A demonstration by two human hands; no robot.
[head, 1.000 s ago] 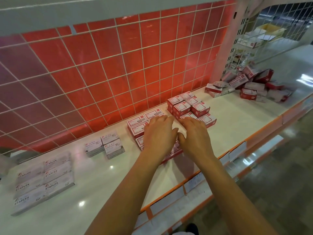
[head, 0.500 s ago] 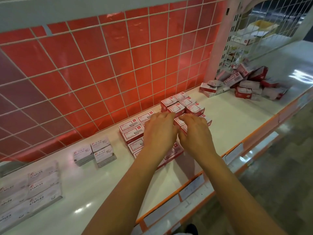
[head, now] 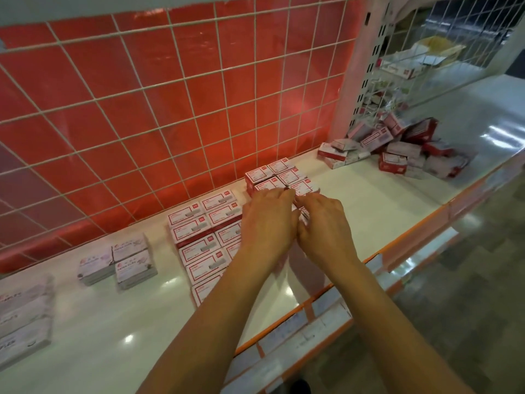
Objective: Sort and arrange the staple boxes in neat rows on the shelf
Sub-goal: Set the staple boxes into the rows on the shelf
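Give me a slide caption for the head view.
Left hand and right hand meet over rows of red staple boxes on a white shelf; a loose pile lies to the right.

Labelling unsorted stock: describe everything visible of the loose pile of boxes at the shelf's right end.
The loose pile is a jumble of small cardboard-looking staple boxes, red sides with white labelled faces. They lie at mixed angles: some flat, some tilted or leaning together. It rests on the white shelf at its right end, by the foot of the wire mesh panel. The left hand and right hand are clear of it.
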